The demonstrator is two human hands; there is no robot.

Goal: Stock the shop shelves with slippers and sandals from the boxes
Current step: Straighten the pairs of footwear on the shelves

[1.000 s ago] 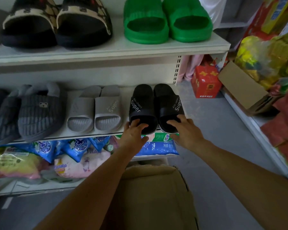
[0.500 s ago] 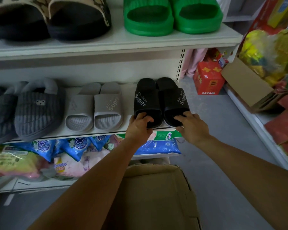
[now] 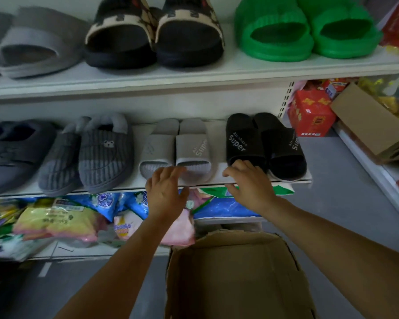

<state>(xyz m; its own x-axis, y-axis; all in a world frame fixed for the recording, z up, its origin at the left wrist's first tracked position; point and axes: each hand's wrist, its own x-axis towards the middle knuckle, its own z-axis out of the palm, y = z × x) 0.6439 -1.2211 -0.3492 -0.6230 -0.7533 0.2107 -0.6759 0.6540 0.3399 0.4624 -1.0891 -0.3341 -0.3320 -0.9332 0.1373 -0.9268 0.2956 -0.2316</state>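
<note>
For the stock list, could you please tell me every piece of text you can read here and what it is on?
"Air-shoes Super": strap of the left black slide.
"Super", with small blurred print above it: right black slide.
"Super", partly readable: right grey slide.
Bagged goods and red carton: print too blurred to read.

Top shelf (image 3: 194, 77): you have three pairs side by side.
Middle shelf (image 3: 217, 178): "Super" slides (image 3: 263, 143) at your right end, a second slide pair (image 3: 175, 148) just left, closed slippers (image 3: 88, 155) further left.
Floor: carton (image 3: 235, 272) before the shelves, below your hands.
</note>
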